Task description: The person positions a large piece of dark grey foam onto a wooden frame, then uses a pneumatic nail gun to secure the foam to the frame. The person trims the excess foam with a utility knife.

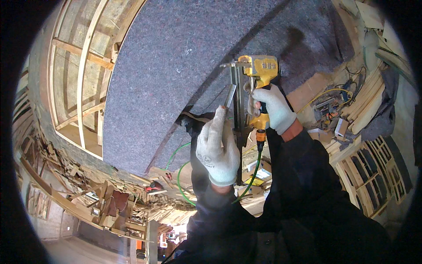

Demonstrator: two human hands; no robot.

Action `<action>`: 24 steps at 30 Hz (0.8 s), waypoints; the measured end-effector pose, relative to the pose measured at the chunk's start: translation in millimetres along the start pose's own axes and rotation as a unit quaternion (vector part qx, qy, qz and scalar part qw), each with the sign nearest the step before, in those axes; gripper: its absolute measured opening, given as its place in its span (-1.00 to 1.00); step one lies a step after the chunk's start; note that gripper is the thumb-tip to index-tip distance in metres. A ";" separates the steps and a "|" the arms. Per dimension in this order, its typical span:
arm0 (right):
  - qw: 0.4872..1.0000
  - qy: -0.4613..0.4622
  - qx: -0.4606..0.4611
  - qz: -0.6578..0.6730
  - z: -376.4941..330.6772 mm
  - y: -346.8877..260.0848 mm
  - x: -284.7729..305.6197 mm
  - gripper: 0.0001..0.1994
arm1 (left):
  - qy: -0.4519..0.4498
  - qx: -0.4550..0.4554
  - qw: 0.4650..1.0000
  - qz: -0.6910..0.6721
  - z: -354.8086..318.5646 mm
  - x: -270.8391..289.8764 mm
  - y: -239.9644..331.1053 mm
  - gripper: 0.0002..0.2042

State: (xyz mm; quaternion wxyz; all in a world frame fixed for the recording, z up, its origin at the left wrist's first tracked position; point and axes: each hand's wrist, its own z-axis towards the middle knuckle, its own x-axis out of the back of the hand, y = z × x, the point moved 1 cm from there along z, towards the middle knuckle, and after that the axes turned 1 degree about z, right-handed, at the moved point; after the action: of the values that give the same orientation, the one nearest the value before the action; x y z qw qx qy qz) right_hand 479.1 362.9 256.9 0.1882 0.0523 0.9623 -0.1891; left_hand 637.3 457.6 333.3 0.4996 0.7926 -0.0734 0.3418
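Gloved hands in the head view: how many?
2. The left hand holds a strip of staples at the stapler's magazine; the right hand grips the yellow staple gun against the grey felt. No others visible.

A large felt sheet [184, 66] fills the centre. A staple gun [257, 83] sits at its right part, with the right hand [273, 110] on its grip. The left hand [217, 152] lies just left and below, beside the gun's magazine. A wooden frame [81, 83] stands far left; a hose [184, 176] hangs below.
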 end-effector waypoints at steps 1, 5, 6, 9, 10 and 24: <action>1.000 -0.006 -0.005 0.011 0.1 -0.1 0.2 -0.96 | 0.000 -0.002 1.000 0.000 0.9 -1.0 0.3 -0.56; 1.000 -0.005 0.015 -0.008 1.6 1.6 2.4 -0.94 | -0.017 0.001 1.000 -0.005 4.1 -3.2 0.3 -0.60; 1.000 -0.001 0.015 -0.017 2.5 2.4 3.6 -0.94 | -0.016 -0.001 1.000 -0.010 4.7 -4.5 0.3 -0.62; 1.000 -0.011 0.005 0.002 4.1 5.2 7.1 -0.93 | -0.013 -0.007 1.000 -0.024 7.5 -8.2 -0.1 -0.66; 1.000 -0.018 0.000 0.016 4.4 6.3 8.2 -0.93 | -0.012 -0.011 0.999 -0.028 9.5 -9.9 -0.6 -0.67; 0.999 0.000 0.007 0.038 0.1 16.3 37.4 -0.91 | -0.138 0.051 0.981 -0.127 14.3 -26.5 -15.4 -0.59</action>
State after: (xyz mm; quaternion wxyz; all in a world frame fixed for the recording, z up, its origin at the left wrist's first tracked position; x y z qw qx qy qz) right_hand 447.4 379.0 236.9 0.1948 0.0903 0.9583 -0.1885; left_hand 631.1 447.1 301.8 0.4823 0.8598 -0.0232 0.1661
